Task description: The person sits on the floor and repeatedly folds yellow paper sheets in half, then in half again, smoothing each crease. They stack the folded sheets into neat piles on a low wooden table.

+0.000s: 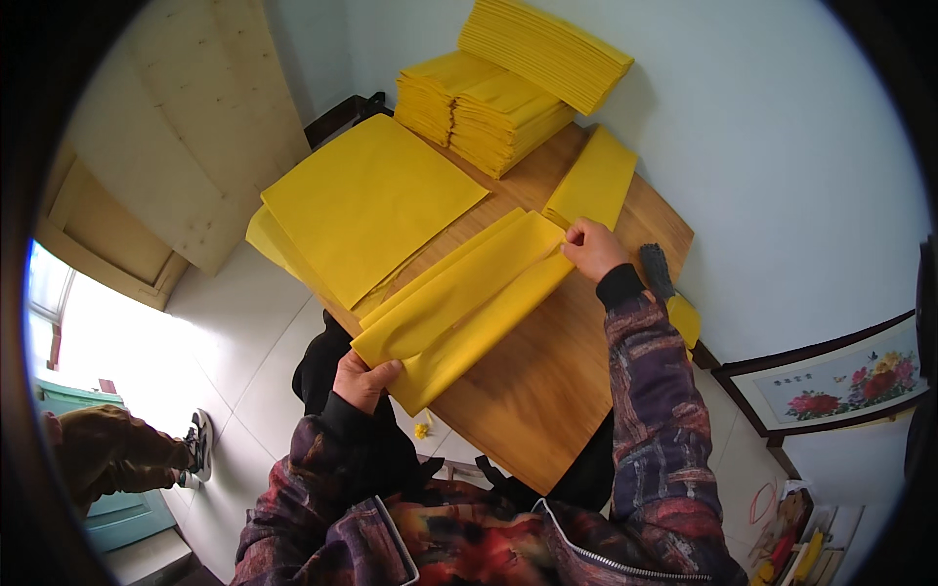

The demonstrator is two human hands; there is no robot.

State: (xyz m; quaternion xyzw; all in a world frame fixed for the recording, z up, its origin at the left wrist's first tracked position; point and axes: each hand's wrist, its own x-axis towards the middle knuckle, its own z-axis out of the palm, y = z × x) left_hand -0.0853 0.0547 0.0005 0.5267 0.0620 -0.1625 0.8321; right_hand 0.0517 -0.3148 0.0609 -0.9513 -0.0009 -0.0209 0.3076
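A folded yellow sheet (pixel 459 305), thin like paper, stretches slantwise between my two hands over the wooden table (pixel 547 391). My left hand (pixel 363 381) pinches its near left end, thumb on top and fingers hidden beneath. At the far right end, my right hand (pixel 594 250) is closed on the corner. Several lengthwise layers show, and the front layer bulges slightly. Flat, unfolded yellow sheets (pixel 376 205) lie in a pile to the left. Just beyond my right hand rests a narrow folded yellow bundle (pixel 598 178).
Stacks of folded yellow sheets (pixel 489 112) fill the table's far corner, with another bundle (pixel 545 54) on top. A dark grey object (pixel 655 270) lies at the right edge. A framed flower picture (pixel 840 383) stands right. Another person's leg (pixel 127 444) shows at left.
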